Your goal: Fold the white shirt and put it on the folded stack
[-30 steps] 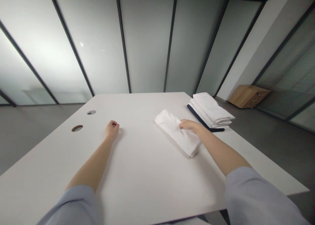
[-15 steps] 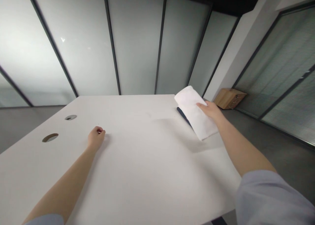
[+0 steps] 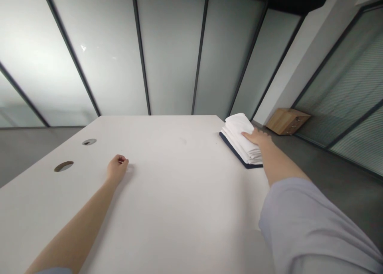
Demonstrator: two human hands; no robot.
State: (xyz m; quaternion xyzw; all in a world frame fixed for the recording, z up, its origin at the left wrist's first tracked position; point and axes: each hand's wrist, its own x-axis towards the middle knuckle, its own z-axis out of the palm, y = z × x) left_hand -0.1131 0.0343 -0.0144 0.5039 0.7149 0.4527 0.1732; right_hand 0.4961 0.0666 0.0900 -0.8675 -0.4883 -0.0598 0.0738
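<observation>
On the right of the white table [image 3: 167,210], a stack of folded white cloths [image 3: 237,126] lies on a dark navy folded cloth or flat base [image 3: 236,153]; which one it is I cannot tell. My right hand [image 3: 257,137] rests on the stack's right side, thumb stretched out over the top cloth and fingers lying along it, partly hidden. Far to the left, my left hand [image 3: 117,169] sits at the tabletop with its fingers curled in toward the thumb. Nothing shows in it.
Two round holes are cut in the table's left side, one farther [image 3: 89,141] and one nearer [image 3: 64,166]. A wooden cabinet [image 3: 286,121] stands on the floor beyond the right edge. Frosted glass panels [image 3: 170,54] run behind the table.
My right hand has brought the folded white cloth down from the air onto the stack, and its grip has loosened. My left hand has kept its place and curled shape.
</observation>
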